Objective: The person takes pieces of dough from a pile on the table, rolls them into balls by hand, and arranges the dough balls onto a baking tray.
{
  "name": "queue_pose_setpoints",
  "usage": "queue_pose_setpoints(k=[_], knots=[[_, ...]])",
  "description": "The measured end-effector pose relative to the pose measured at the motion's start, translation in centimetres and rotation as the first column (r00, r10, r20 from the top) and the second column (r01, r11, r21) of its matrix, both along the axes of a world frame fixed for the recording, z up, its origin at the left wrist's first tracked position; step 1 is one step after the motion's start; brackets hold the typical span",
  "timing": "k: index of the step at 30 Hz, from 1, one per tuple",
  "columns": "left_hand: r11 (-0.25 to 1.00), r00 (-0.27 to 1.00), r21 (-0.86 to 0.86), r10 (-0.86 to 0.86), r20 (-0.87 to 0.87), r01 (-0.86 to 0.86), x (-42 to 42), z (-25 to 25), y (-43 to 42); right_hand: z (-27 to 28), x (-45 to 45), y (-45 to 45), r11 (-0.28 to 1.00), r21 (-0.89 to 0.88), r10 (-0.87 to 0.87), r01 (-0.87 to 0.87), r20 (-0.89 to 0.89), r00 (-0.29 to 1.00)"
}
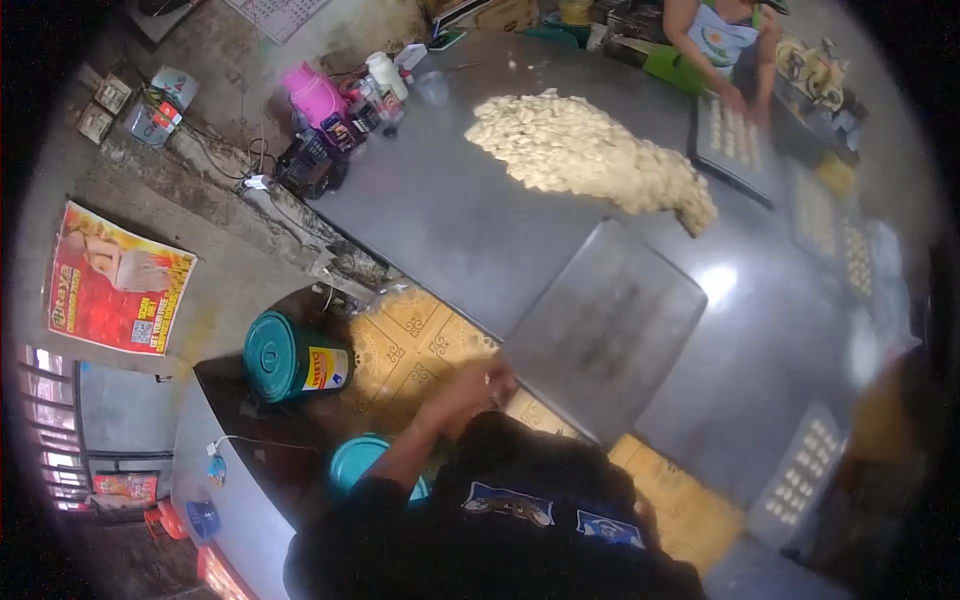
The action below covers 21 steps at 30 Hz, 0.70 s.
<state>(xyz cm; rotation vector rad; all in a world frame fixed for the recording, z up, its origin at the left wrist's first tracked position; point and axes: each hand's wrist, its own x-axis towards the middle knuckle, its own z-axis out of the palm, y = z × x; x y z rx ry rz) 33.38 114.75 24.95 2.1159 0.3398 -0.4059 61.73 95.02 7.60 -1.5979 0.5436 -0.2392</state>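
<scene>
A dark, flat baking tray [610,325] with a worn, smudged surface lies at the near edge of the grey metal table, its near corner reaching past that edge above the floor. Beside its left corner is my left hand [487,385], blurred, so whether the fingers grip the rim or only touch it is unclear. My right hand does not show; my dark shirt fills the bottom of the view. Beyond the tray, a large heap of pale dough pieces [590,150] spreads across the table [440,210].
Across the table, a co-worker's hands [745,108] are over a tray of dough pieces [730,145]. More filled trays, one with small pieces [800,470], stand at the right. A pink container [312,92] and bottles line the back left. A lidded green bucket [290,355] stands below.
</scene>
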Motion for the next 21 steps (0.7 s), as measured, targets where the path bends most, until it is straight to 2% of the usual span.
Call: queue_pose_setpoints(k=[1,2,3,4,5,6,7,8,9,10,11,12,14,21], knots=[[0.99,0.98,0.098,0.085,0.182,-0.104,1.8,4.4,1.8,-0.7,-0.2,1.7,1.0,0.001,0.009,-0.009,-0.012,1.0],[0.985,0.881,0.12,0.053,0.47,-0.123,3.1,6.5,5.1,-1.4,-0.8,3.6,1.0,0.002,0.015,-0.015,-0.026,1.0],[0.981,0.702,0.129,0.01,0.712,-0.145,4.0,8.9,8.3,-1.2,-1.7,5.1,1.0,-0.001,0.018,-0.018,-0.041,0.999],[0.941,0.504,0.191,-0.026,0.864,-0.28,4.6,13.8,10.2,-1.4,-2.9,6.4,1.0,-0.009,0.021,-0.022,-0.061,0.998],[0.915,0.391,0.045,0.127,0.911,-0.402,3.7,18.6,11.0,-2.0,-4.0,7.4,0.999,-0.019,0.023,-0.025,-0.084,0.996],[0.86,0.247,0.111,0.018,0.969,-0.497,2.4,24.0,11.6,-2.5,-5.1,8.0,0.999,-0.031,0.023,-0.026,-0.105,0.994],[0.866,0.259,0.106,0.028,0.965,-0.489,1.5,27.3,12.1,-2.6,-6.0,8.5,0.999,-0.041,0.023,-0.028,-0.123,0.992],[0.927,-0.068,0.043,-0.073,0.995,-0.373,0.9,30.3,12.5,-2.7,-6.8,9.1,0.998,-0.047,0.023,-0.03,-0.139,0.99],[0.973,-0.402,0.02,-0.114,0.909,-0.232,0.3,32.7,12.9,-3.0,-7.4,9.5,0.998,-0.053,0.019,-0.027,-0.154,0.988],[0.995,-0.692,0.039,-0.088,0.716,-0.086,-0.5,34.4,13.2,-3.0,-8.1,9.5,0.998,-0.06,0.013,-0.024,-0.168,0.986],[0.994,-0.898,0.1,-0.005,0.44,0.043,-1.6,34.9,13.5,-3.0,-8.6,9.3,0.997,-0.068,0.008,-0.02,-0.18,0.984],[0.984,-0.697,0.154,-0.175,0.695,-0.094,-4.4,34.4,14.3,-3.3,-8.8,9.1,0.997,-0.073,0.003,-0.018,-0.187,0.982],[0.962,-0.799,0.265,-0.208,0.564,-0.063,-5.3,35.1,16.3,-4.3,-9.1,8.4,0.997,-0.08,0.001,-0.018,-0.2,0.98],[0.956,-0.738,0.279,-0.251,0.626,-0.089,-4.7,35.1,15.8,-6.3,-10.4,6.0,0.996,-0.074,0.032,-0.052,-0.247,0.968]])
